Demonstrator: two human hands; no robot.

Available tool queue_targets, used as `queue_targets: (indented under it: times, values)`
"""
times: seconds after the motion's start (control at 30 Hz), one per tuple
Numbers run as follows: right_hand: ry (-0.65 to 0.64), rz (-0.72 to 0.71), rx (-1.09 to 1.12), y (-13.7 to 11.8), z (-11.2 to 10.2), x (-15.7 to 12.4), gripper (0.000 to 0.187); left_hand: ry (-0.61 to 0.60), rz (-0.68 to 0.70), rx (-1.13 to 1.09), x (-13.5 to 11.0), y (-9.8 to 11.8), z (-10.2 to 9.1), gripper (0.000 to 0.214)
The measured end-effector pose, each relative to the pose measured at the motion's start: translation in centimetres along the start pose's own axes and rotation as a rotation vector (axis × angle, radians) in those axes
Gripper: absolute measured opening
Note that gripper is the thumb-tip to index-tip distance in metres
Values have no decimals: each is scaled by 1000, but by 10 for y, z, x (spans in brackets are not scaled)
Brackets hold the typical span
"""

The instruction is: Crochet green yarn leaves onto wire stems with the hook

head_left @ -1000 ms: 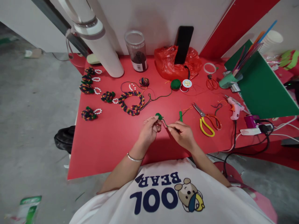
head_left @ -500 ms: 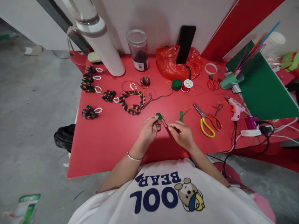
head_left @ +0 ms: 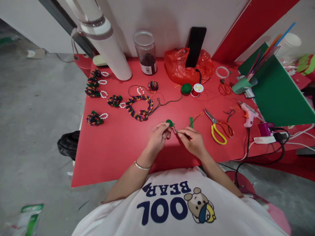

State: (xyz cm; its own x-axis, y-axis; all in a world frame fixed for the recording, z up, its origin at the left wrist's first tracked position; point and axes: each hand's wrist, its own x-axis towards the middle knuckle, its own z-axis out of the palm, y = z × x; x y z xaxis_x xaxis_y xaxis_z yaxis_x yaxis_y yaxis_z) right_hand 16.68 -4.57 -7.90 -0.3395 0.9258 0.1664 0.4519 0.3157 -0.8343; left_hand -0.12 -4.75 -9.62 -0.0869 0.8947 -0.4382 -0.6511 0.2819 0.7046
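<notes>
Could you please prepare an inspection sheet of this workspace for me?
Surface: red tabletop, with a slight sheen.
Work in hand: small green yarn piece with a green strand trailing from it.
Clutter: scissors, pink glue gun, white flask, upright phone at the red plastic bag.
Hands: left hand holds the green yarn piece in its fingers; right hand pinches the green strand.
Cables: black cable leads from the glue gun; others crowd around the white power strip.
Surroundings: grey floor, black item beside the table's left edge; other people, nothing seen.
</notes>
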Motion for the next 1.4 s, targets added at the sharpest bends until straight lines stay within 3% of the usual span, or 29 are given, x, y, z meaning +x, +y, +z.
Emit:
queue_targets:
  times: [0.7, 1.4]
  values:
    - [-48, -2, -11, 2, -2, -2, 18, 34, 73, -23, 2, -1, -3, 27]
    - [-50, 71, 44, -3, -1, -2, 17, 52, 51, 26, -2, -1, 1, 28]
